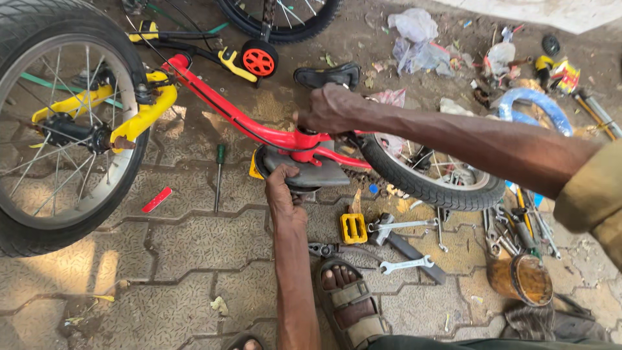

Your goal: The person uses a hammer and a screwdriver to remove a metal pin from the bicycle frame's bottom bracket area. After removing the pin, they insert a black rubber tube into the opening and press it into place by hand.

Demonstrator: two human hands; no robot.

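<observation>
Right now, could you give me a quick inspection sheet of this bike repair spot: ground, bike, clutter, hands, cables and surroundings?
Surface: patterned paving blocks, dusty, with scraps of litter.
Job's things: small red bicycle frame lying on its side, yellow fork, both wheels on; grey saddle under the frame.
Clutter: spanners, green-handled screwdriver, yellow pedal, rusty tin, plastic bags.
Grippers: left hand grips the saddle; right hand presses on the frame at the seat joint.
Cables: a thin black cable runs along the frame.
Surroundings: another bicycle wheel at the top; the person's sandalled foot.
</observation>
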